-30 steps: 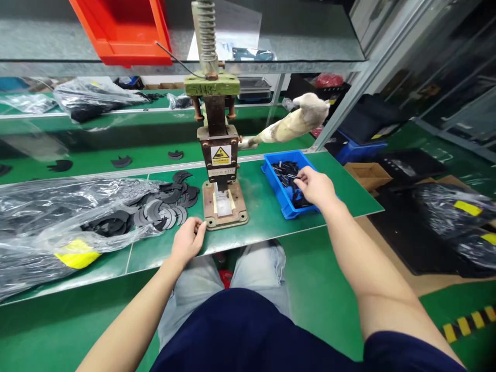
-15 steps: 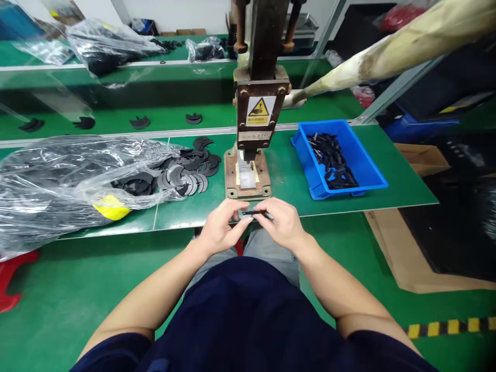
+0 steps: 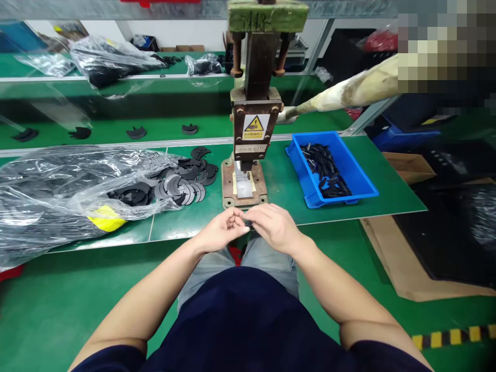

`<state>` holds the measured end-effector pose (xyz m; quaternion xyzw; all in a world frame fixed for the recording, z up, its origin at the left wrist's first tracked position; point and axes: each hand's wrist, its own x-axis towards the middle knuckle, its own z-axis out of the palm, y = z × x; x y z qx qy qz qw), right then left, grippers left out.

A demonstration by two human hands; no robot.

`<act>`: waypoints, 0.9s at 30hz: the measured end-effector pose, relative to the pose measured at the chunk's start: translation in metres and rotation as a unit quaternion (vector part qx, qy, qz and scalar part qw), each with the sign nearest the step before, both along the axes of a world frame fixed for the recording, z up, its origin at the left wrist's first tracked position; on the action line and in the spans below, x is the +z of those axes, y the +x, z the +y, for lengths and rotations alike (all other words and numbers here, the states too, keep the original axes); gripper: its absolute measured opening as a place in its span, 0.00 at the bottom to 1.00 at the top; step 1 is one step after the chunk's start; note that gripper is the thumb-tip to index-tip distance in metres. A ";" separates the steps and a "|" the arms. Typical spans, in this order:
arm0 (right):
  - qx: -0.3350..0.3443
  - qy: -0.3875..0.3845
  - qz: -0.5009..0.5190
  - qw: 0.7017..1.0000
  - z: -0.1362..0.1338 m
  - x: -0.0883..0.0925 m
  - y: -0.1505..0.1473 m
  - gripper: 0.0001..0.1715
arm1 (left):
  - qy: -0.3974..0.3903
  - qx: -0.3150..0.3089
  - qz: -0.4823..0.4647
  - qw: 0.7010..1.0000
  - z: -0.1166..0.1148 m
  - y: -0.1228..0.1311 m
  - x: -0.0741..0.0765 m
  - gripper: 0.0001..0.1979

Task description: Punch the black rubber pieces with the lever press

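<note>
Just in front of the bench's near edge, my left hand [image 3: 225, 228] and my right hand [image 3: 273, 227] meet fingertip to fingertip. Between them is a small dark part [image 3: 249, 224], mostly covered by the fingers, so its shape cannot be made out. Both hands are closed around it in a pinch. Right behind them stands a hand press [image 3: 252, 126] with a warning sticker. Its base plate [image 3: 228, 186] carries a light metal fixture [image 3: 244, 187] under the ram.
Black crescent-shaped pieces [image 3: 182, 183] spill from a clear plastic bag [image 3: 58, 191] on the left. A blue bin [image 3: 368, 192] of thin black parts stands right of the press. The press's wrapped lever [image 3: 341, 95] slants up rightward. Several crescent pieces [image 3: 136, 133] line the back strip.
My hands have drawn closer together, and the right fingers now cover most of the dark part, which showed more clearly before. The camera view has tilted up slightly.
</note>
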<state>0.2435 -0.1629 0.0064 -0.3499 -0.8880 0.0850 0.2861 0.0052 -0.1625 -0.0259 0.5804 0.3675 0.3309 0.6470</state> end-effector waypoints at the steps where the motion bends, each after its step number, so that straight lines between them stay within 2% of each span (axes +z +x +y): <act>1: -0.010 0.000 0.016 1.000 0.004 0.006 0.007 0.16 | -0.002 0.000 -0.011 1.000 0.006 -0.002 -0.001 0.24; 4: -0.082 0.029 0.096 0.992 0.026 0.038 0.036 0.18 | 0.034 0.045 -0.017 0.998 0.033 -0.007 -0.005 0.26; 6: -0.136 0.079 0.179 0.971 0.045 0.071 0.054 0.15 | 0.090 0.114 0.000 0.989 0.058 -0.009 -0.009 0.22; 8: -0.160 0.132 0.289 0.935 0.061 0.111 0.061 0.16 | 0.157 0.186 0.043 0.969 0.085 -0.009 -0.014 0.18; 10: -0.134 0.172 0.385 0.897 0.070 0.154 0.056 0.20 | 0.223 0.221 0.122 0.942 0.107 -0.006 -0.016 0.13; 12: -0.100 0.159 0.437 0.879 0.070 0.192 0.041 0.31 | 0.289 0.205 0.215 0.910 0.122 -0.002 -0.015 0.08; 14: -0.046 0.121 0.444 0.887 0.068 0.218 0.024 0.42 | 0.345 0.160 0.292 0.878 0.130 0.000 -0.011 0.05; 15: -0.015 0.102 0.437 0.894 0.068 0.225 0.017 0.42 | 0.367 0.136 0.320 0.863 0.132 0.001 -0.008 0.06; 17: 0.046 0.081 0.430 0.898 0.069 0.228 0.010 0.32 | 0.397 0.096 0.359 0.839 0.134 0.002 -0.003 0.09; 19: 0.074 0.083 0.438 0.892 0.073 0.218 0.010 0.23 | 0.413 0.072 0.377 0.826 0.136 0.001 0.000 0.10; 21: 0.083 0.101 0.446 0.885 0.075 0.201 0.014 0.20 | 0.414 0.060 0.378 0.826 0.138 0.001 0.002 0.10; 24: 0.095 0.115 0.427 0.892 0.070 0.174 0.019 0.18 | 0.405 0.060 0.375 0.832 0.140 0.002 0.002 0.10; 27: 0.078 0.120 0.399 0.906 0.056 0.147 0.022 0.16 | 0.426 0.054 0.395 0.812 0.141 0.001 0.003 0.11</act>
